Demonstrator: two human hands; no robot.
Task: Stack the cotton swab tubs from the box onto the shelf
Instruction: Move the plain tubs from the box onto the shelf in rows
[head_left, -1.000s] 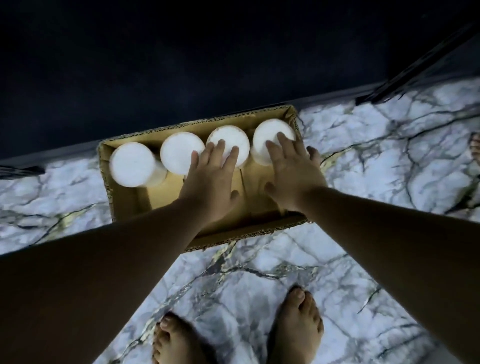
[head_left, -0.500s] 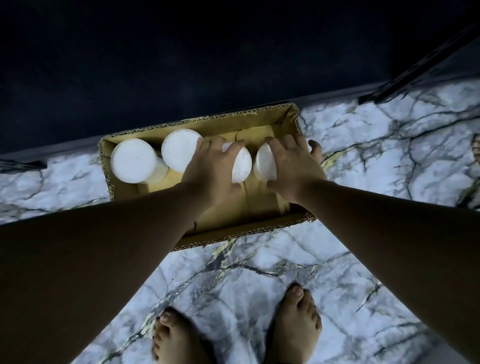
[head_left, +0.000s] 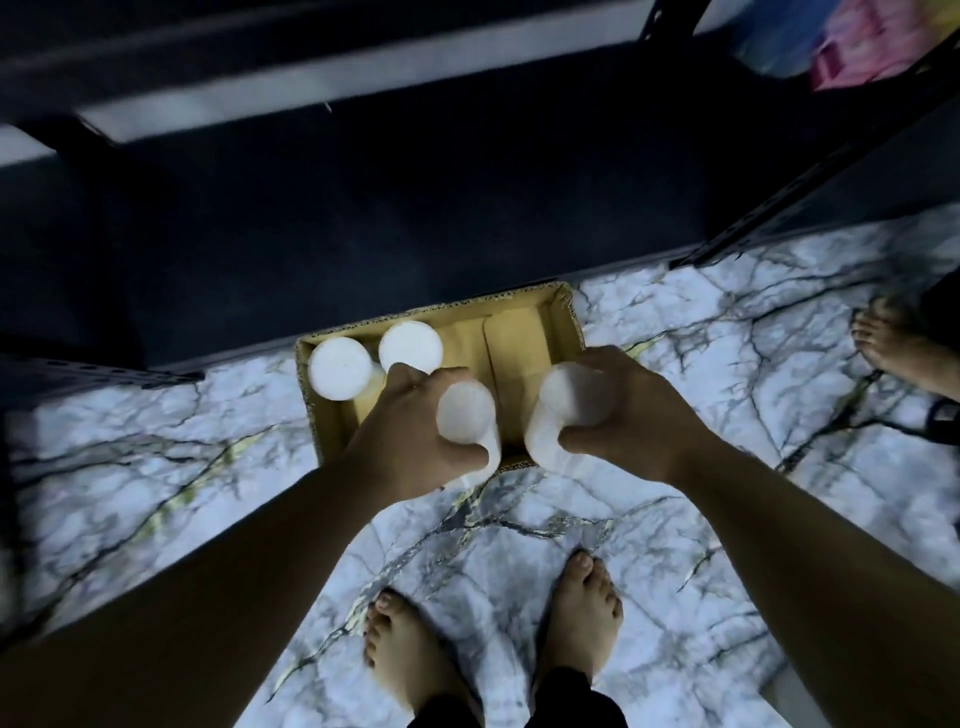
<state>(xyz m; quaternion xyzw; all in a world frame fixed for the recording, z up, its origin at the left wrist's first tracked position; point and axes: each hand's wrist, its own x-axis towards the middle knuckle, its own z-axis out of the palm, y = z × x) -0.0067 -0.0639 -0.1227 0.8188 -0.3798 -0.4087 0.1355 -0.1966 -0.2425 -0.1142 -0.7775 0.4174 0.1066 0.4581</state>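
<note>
From the head view, the left hand (head_left: 410, 431) grips one tub (head_left: 466, 413) and the right hand (head_left: 631, 415) another (head_left: 558, 410) — both above the box's (head_left: 563, 317) near edge, long axes upright; the shelf (head_left: 363, 208) lies beyond the box.

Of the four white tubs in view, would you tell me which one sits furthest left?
The tub in the box's far-left corner standing upright. Its neighbour stands just to its right, and the other two are held in the left hand and the right hand.
</note>
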